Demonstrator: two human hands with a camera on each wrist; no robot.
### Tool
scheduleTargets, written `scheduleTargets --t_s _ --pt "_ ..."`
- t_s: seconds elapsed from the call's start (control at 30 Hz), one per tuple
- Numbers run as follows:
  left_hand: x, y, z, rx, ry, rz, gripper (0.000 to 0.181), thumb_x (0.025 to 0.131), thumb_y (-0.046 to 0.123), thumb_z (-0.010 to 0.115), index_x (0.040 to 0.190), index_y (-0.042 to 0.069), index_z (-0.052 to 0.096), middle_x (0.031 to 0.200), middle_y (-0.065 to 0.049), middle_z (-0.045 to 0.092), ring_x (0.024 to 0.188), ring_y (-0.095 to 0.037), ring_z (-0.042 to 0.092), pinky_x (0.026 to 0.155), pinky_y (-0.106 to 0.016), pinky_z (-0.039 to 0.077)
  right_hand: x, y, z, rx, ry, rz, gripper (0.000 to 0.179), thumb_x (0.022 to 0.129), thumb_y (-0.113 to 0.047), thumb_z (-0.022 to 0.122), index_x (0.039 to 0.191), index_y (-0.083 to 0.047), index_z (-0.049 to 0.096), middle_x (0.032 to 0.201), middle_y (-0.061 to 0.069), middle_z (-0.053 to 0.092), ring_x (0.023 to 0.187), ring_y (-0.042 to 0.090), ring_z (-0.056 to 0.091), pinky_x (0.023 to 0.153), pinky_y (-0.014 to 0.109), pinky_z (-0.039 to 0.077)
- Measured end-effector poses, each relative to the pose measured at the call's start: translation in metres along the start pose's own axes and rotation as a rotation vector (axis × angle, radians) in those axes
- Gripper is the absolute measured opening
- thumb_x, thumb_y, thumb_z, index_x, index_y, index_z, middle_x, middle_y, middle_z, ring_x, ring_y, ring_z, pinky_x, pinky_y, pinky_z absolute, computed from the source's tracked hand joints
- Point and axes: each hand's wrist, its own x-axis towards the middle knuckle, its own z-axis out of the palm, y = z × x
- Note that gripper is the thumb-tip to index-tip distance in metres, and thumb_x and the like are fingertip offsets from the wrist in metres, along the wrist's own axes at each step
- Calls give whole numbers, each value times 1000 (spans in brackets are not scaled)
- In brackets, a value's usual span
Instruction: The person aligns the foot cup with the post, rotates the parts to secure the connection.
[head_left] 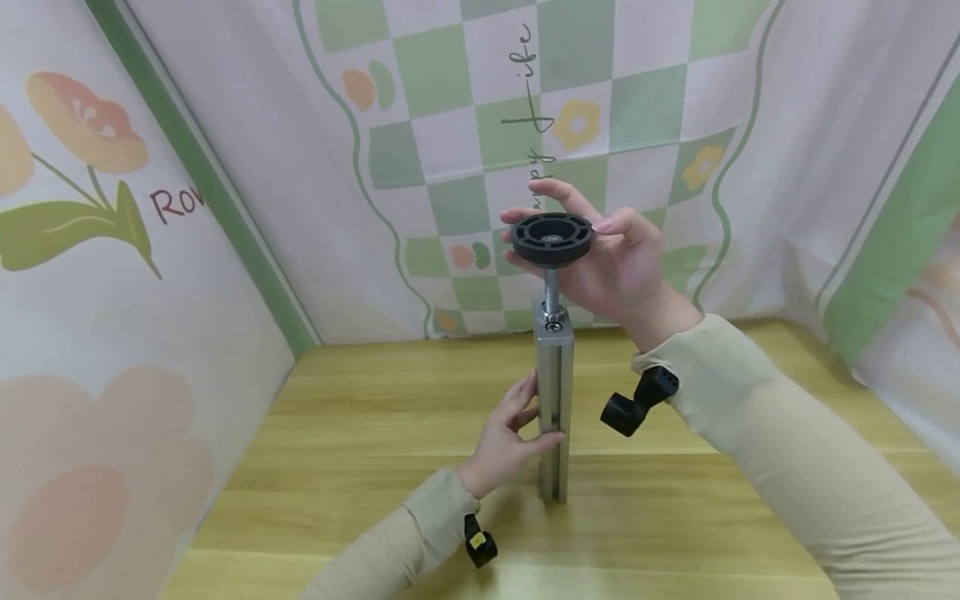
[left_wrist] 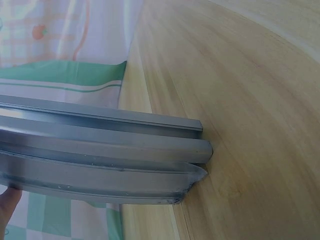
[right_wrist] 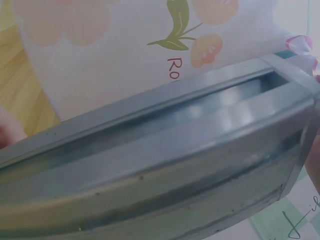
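Note:
A grey slotted aluminium profile (head_left: 556,417) stands upright over the wooden table. On its top end plate (head_left: 554,327), a threaded stem (head_left: 552,289) carries a black round levelling foot (head_left: 552,248) with a slotted face. My left hand (head_left: 504,442) grips the profile partway down, thumb across its front. The left wrist view has the profile's lower end (left_wrist: 195,150) close over the wood. My right hand (head_left: 611,258) holds the foot loosely, thumb at the right rim and fingers reaching behind to the left. Along the profile in the right wrist view runs a long slot (right_wrist: 200,112).
The light wooden table (head_left: 360,417) spreads below both hands. A printed cloth with green checks (head_left: 435,67) hangs behind it, and a flowered cloth (head_left: 82,333) covers the left side. Small black cameras sit on the left cuff (head_left: 480,546) and right cuff (head_left: 633,408).

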Motion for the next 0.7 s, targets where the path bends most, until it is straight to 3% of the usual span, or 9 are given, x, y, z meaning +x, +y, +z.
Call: scheduleTargets --t_s 0.13,0.33,0.57,0.7 --pt "0 1 0 -5 -3 -6 87 81 -11 66 150 21 23 149 -21 28 133 -31 37 104 -34 43 0 1 0 14 14 1 59 71 -12 49 129 -8 41 123 18 49 116 29 48 108 39 35" --pt "0 2 0 -7 1 -17 84 81 -10 66 149 14 23 150 -21 28 133 -29 37 104 -33 43 -1 1 1 -10 33 -4 58 71 -10 51 128 -9 42 120 17 46 113 28 48 107 37 36" --pt "0 2 1 -21 6 -2 90 82 -10 66 146 37 24 149 -23 27 132 -24 39 104 -32 43 -7 -1 0 -219 22 -77 47 84 -7 52 130 -11 41 124 14 50 113 23 51 102 26 40" --pt "0 2 1 -21 11 -1 93 81 -11 66 143 44 25 149 -23 28 131 -21 39 103 -31 44 -11 -3 2 -314 81 -125 43 88 -5 58 128 -11 43 125 12 54 113 22 54 99 26 45"
